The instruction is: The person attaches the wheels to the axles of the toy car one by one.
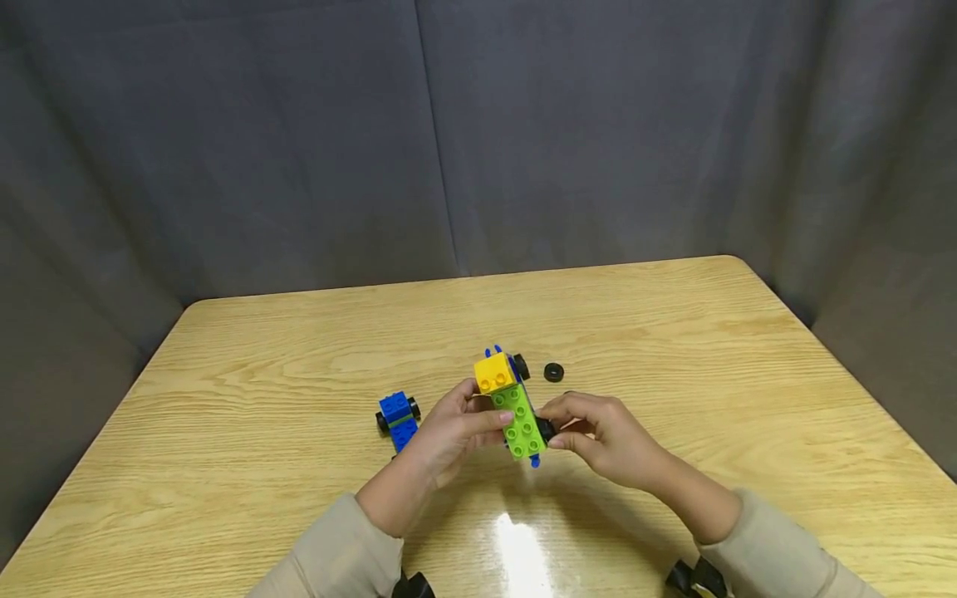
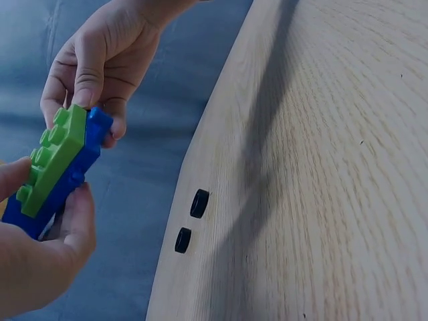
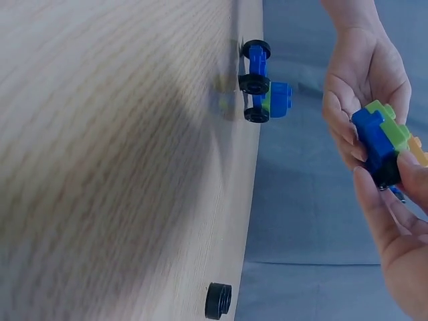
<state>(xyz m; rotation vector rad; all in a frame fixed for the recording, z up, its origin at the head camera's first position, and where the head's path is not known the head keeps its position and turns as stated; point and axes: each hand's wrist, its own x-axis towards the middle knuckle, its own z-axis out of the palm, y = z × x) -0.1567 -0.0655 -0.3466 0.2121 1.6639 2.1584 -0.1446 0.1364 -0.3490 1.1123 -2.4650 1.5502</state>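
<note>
My left hand holds a toy block car above the table, its thumb across the studded lime-green brick. A yellow block sits at the car's far end, over a blue base. A black wheel is on the right side at that end. My right hand pinches another black wheel against the near right side of the base. In the right wrist view that wheel touches the base, partly hidden by fingertips; whether it is fixed on cannot be told.
A second blue block car with black wheels stands on the table left of my left hand, partly hidden by it. A loose black tire lies beyond my right hand; the left wrist view shows two loose tires. A grey curtain hangs behind the table.
</note>
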